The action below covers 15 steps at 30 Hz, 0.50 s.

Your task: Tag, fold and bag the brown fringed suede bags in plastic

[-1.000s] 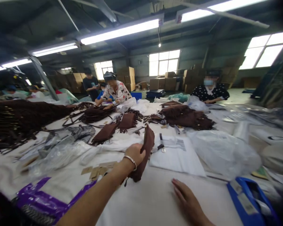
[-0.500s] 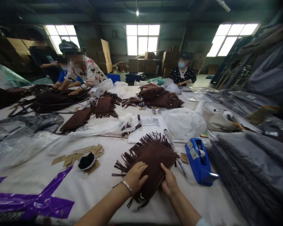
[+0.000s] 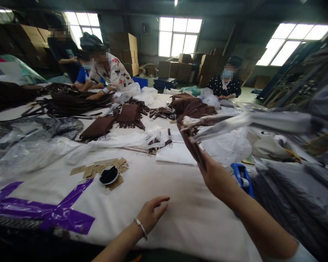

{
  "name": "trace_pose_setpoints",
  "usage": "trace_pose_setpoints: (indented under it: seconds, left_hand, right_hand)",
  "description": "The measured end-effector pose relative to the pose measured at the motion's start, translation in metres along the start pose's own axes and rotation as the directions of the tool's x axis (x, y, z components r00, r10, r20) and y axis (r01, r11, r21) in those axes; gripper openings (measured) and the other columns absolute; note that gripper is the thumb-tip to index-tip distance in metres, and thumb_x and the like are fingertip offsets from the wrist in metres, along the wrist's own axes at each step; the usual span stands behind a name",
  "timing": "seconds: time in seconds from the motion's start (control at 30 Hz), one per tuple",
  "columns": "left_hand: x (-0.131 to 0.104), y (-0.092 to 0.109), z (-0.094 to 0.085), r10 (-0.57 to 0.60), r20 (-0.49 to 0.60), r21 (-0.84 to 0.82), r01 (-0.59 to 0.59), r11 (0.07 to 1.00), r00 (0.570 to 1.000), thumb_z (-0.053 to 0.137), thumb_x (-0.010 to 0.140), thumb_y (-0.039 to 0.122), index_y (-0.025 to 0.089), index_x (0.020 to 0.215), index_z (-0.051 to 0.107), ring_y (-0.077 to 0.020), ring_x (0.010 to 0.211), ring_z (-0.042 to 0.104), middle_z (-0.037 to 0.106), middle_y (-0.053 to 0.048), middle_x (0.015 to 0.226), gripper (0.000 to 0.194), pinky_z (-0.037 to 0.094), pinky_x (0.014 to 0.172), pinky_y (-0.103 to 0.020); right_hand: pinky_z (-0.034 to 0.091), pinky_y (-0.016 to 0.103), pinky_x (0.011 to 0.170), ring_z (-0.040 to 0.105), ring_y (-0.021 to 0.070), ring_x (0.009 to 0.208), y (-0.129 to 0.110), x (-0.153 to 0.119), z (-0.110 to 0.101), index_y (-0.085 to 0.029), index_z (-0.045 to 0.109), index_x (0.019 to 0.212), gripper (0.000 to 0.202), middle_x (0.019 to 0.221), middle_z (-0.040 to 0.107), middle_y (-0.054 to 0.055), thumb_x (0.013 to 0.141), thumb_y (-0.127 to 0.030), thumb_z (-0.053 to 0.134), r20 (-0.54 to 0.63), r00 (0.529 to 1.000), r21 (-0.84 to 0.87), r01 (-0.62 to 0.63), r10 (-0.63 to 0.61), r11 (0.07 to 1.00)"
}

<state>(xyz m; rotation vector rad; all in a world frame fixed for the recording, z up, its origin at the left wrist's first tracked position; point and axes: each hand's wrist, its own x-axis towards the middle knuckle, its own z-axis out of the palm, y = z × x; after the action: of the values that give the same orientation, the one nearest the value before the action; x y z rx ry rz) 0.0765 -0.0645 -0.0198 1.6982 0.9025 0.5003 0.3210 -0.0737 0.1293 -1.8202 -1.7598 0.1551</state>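
My right hand [image 3: 217, 176] grips the lower edge of a dark brown fringed bag [image 3: 194, 147], held up and tilted edge-on above the table. A blurred, shiny, clear or silvery strip [image 3: 235, 123] stretches rightward from beside the bag; whether it is attached I cannot tell. Over the white table cover [image 3: 142, 182] hovers my left hand [image 3: 151, 214], empty, thumb and fingers apart, a bangle on its wrist. Behind my right forearm a blue tape dispenser [image 3: 242, 178] is partly hidden. White paper [image 3: 171, 154] lies beyond the bag.
Brown cardboard tags [image 3: 94, 167] and a small white dish [image 3: 117, 178] of black material lie left of centre. Purple tape [image 3: 68, 214] crosses the front left. More brown bags [image 3: 128, 115] lie farther back. Dark packed goods [image 3: 292, 203] are stacked right. Several people work across the table.
My right hand has lifted the brown bag up and away from the table front, turning it edge-on. The left hand has let go of it. The view has shifted slightly.
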Motion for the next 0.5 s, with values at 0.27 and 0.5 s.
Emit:
trace_pose_setpoints:
  seconds: [0.27,0.5]
  left_hand:
    - [-0.039,-0.007,0.031,0.039,0.073,-0.013,-0.038,0.999,0.997,0.053,0.084,0.022,0.020,0.095,0.069,-0.0170,0.088,0.063,0.070,-0.003,0.094,0.020,0.048,0.083,-0.026]
    - [-0.035,-0.012,-0.008,0.217,-0.289,0.222,-0.156,0.963,0.932,0.046,0.090,0.025,0.020,0.100,0.063,-0.0177,0.092,0.059,0.067,-0.005,0.095,0.020,0.044,0.087,-0.031]
  right_hand:
    - [0.025,0.054,0.108,0.017,0.0329,0.137,0.004,-0.090,0.162,-0.022,0.027,0.142,0.063,0.148,0.024,0.011,0.083,-0.024,0.050,0.495,0.865,-0.281,0.253,-0.086,0.926]
    - [0.026,0.045,0.110,0.015,0.0212,0.139,0.023,-0.079,0.126,-0.027,0.021,0.143,0.054,0.147,0.031,0.000,0.093,-0.043,0.033,0.345,0.922,-0.155,0.237,-0.173,0.959]
